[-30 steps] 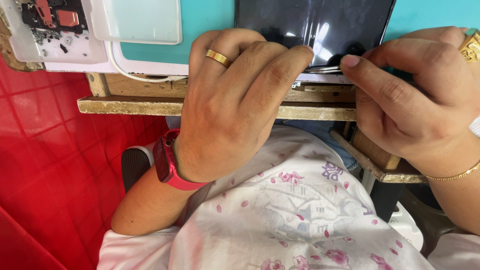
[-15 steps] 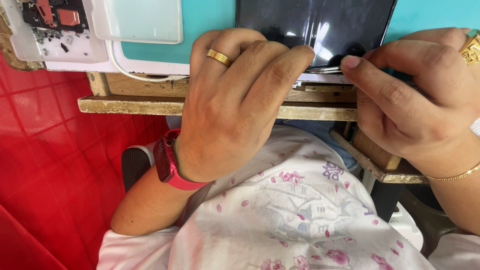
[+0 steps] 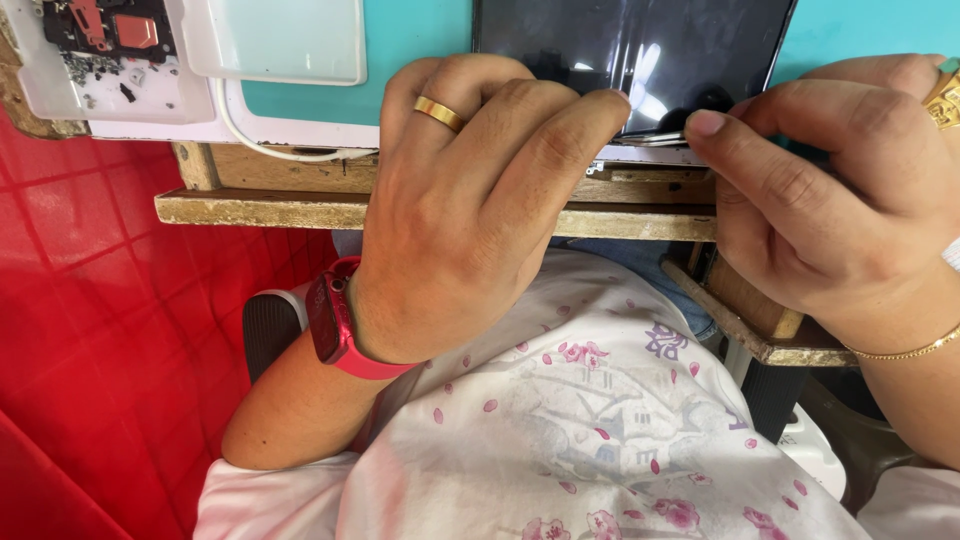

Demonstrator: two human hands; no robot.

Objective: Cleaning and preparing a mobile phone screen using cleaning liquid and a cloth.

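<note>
Glossy glass phone (image 3: 620, 45), rough wooden bench (image 3: 260, 208)

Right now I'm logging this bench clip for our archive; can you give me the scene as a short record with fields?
Left hand: left hand rests on the near edge of the dark device, fingers curled over it
Right hand: right hand pinches at the device's near edge
Surface: teal mat on a worn wooden bench
Upper left: white tray of small parts, pale lid
Worn: gold ring, red watch
</note>
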